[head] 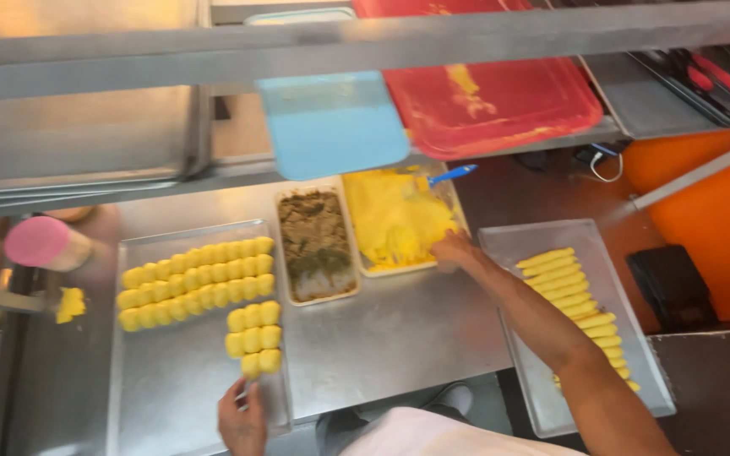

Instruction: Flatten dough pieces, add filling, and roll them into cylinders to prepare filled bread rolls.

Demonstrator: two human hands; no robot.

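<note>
Right hand (452,251) digs into yellow dough (394,218); left hand (242,420) lies open beside rolled pieces (253,338).

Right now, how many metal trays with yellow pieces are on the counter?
2. The left tray holds rows of short yellow rolls, by the left hand. The right tray holds long yellow sticks, partly hidden under the right arm; the right hand reaches beyond it.

Yellow dough pieces (196,283) on a silver tray (154,388), brown-green filling (314,241), red board (492,101), pale blue board (331,122).
</note>
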